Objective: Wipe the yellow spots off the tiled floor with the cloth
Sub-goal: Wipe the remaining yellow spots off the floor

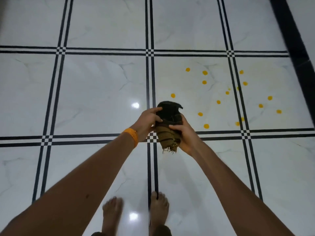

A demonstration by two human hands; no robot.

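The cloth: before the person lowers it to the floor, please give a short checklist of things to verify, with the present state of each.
1. Cloth gripped by left hand and right hand: ok.
2. Cloth touching the floor: not ok, held up.
3. Yellow spots in view, ahead to the right: ok.
4. Bare feet clear of spots: ok.
5. Cloth damp: cannot tell.

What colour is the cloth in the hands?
The cloth is black at the top and olive-brown with dark stripes below, seen in the head view.
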